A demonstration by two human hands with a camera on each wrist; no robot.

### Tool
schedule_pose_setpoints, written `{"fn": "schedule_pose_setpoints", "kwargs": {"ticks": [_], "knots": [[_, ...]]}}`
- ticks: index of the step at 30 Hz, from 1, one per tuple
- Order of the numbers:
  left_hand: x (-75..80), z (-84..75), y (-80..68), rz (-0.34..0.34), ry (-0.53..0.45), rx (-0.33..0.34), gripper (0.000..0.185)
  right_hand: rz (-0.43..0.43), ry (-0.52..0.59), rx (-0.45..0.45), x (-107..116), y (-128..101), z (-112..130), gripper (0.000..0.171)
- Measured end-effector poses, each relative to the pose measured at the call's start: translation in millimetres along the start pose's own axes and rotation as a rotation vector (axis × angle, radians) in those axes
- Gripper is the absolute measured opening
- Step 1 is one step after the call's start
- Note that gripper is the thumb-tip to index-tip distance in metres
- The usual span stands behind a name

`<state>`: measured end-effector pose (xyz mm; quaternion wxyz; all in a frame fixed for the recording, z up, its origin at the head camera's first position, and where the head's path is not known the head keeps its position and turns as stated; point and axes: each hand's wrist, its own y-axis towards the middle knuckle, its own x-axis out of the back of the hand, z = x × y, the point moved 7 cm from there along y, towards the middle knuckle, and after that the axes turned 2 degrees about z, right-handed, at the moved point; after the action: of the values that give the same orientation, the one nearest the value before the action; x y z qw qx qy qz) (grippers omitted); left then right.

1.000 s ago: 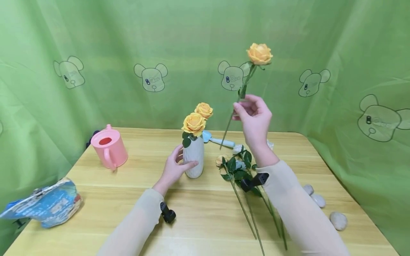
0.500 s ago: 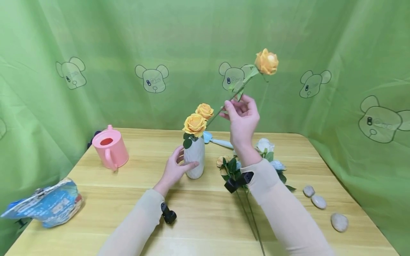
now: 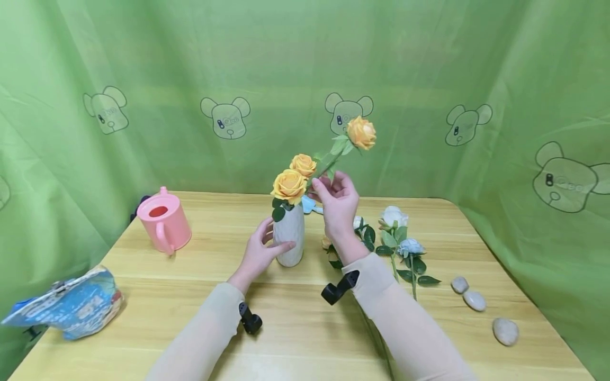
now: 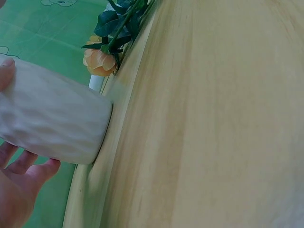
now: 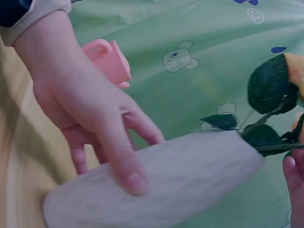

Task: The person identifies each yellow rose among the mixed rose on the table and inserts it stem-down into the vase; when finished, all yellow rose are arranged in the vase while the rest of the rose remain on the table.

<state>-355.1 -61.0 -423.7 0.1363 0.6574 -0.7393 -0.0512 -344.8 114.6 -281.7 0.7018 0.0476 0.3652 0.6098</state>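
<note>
Rose: we pinch its stem in our right hand, tilted, foot by the vase mouth.
Vase: upright on the table; our left hand curls round it, likely to steady it.
Look: orange bloom, green leaves, thin stem.

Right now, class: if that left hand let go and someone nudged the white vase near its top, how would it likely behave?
The white vase is tall and narrow with a small base, so it would probably tip rather than slide. The orange roses stand above its rim, likely making it top-heavy. The left hand grips its side, which suggests it needs steadying while the right hand holds another rose stem.
</note>
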Motion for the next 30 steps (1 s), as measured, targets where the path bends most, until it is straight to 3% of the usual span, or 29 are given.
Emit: {"fn": "schedule_pose_setpoints", "kwargs": {"ticks": [16, 23, 30], "knots": [[0.6, -0.4, -1.7, -0.005, 0.0, -0.002, 0.075, 0.182, -0.162, -0.103, 17, -28, -33, 0.017], [0.1, -0.3, -1.8, 0.003, 0.004, 0.012, 0.075, 0.244, -0.207, -0.114, 42, -37, -30, 0.028], [-0.7, -0.2, -2.7, 0.01, 0.009, 0.025, 0.072, 0.23, -0.273, -0.169, 82, -42, -23, 0.029]]}}
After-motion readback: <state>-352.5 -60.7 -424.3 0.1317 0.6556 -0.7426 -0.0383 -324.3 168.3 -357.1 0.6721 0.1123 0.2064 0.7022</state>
